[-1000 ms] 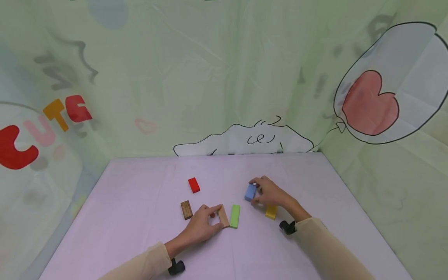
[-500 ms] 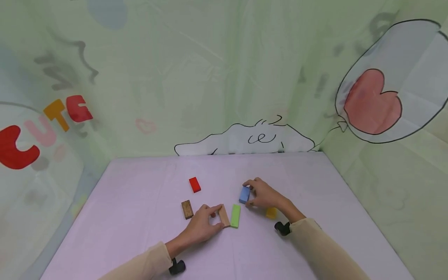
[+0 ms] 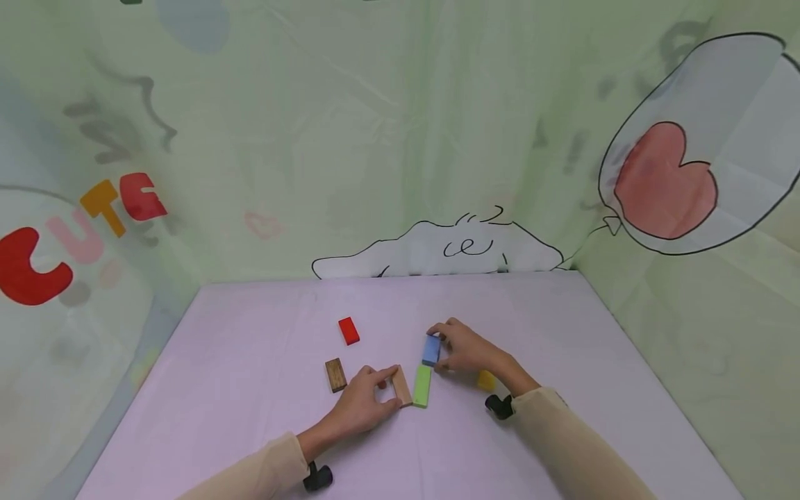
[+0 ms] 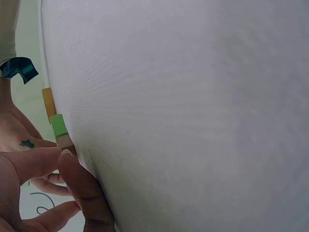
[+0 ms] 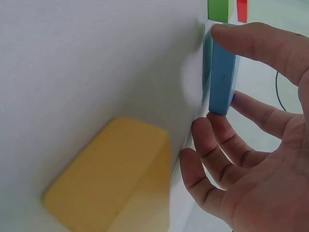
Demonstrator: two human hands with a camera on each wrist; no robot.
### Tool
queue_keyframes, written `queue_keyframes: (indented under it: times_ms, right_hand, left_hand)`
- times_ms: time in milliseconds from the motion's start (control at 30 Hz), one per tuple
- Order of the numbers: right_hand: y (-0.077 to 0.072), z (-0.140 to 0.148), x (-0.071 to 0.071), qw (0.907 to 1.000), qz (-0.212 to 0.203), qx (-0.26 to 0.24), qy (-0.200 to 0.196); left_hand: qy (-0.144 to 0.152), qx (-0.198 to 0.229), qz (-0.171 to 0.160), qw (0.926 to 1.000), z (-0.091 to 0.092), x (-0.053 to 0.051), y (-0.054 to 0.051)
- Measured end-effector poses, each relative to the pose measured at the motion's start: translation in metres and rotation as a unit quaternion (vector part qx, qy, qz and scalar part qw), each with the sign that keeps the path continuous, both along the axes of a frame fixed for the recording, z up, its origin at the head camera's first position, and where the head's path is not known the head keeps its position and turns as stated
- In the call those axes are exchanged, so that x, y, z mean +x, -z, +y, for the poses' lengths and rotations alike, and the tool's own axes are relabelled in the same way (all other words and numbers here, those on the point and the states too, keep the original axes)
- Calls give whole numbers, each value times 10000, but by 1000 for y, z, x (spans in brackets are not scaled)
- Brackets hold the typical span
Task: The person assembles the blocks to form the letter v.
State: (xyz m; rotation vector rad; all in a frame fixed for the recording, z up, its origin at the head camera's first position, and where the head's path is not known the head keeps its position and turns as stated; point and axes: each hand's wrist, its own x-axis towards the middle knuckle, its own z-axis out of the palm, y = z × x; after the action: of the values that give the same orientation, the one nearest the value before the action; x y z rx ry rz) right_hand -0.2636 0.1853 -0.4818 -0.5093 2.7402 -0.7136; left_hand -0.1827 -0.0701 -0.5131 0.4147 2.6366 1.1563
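Observation:
My left hand (image 3: 361,404) holds a light wooden block (image 3: 402,387) at its two ends between thumb and index finger. Right beside that block lies a green block (image 3: 421,387), also seen past my fingertips in the left wrist view. My right hand (image 3: 470,349) pinches a blue block (image 3: 430,351) lengthwise, thumb at one end and fingers at the other. The blue block stands at the far end of the green one; whether they touch is hard to tell. In the right wrist view its broad blue side (image 5: 222,72) faces the camera, close to the tabletop.
A yellow block (image 3: 486,380) lies under my right wrist, partly hidden. Left of the wooden block is a dark brown block (image 3: 335,375), and a red block (image 3: 348,330) lies farther back. Printed cloth walls enclose the pale purple table (image 3: 262,326).
My right hand has slid the blue block left and slightly nearer, up to the green block's far end. The left hand keeps its hold on the wooden block, unmoved.

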Motion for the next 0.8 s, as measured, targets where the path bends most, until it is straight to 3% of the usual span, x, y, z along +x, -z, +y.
queue_keyframes:
  times_ms: [300, 800]
  right_hand:
    - [-3, -5, 1, 9997, 35, 100, -233]
    - [1, -3, 0, 9996, 26, 131, -260]
  left_hand:
    - [9, 0, 8, 10000, -1, 1, 3]
    - [90, -18, 111, 9999, -2, 0, 3]
